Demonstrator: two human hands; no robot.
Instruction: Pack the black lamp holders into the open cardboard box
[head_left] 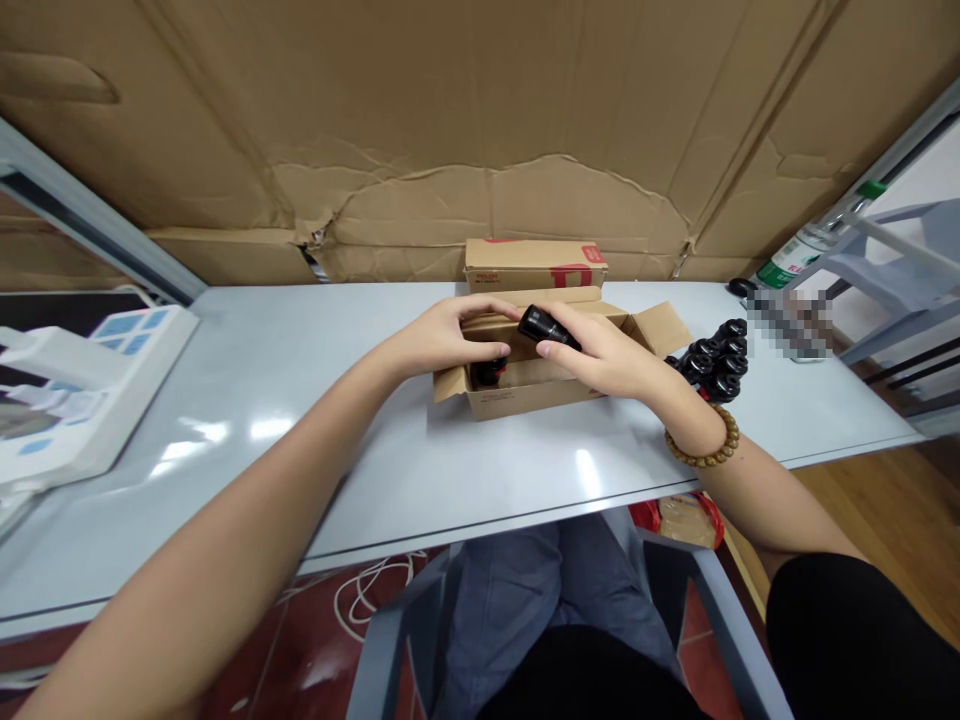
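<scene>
My right hand is closed around a black flashlight, held at a slant above an open cardboard box. My left hand reaches over the box's left end, its thumb and fingers apart. Just under that thumb, another black item with a red detail lies inside the box; it looks like a second flashlight, partly hidden. The box's end flaps are folded outward. To the right of my right hand, several black flashlights are stacked in a pile on the table.
Behind the open box stands a brown carton with red print, against a cardboard wall. A white device with blue pads sits at the table's left. At the right back are a green-labelled bottle and a grey plastic chair.
</scene>
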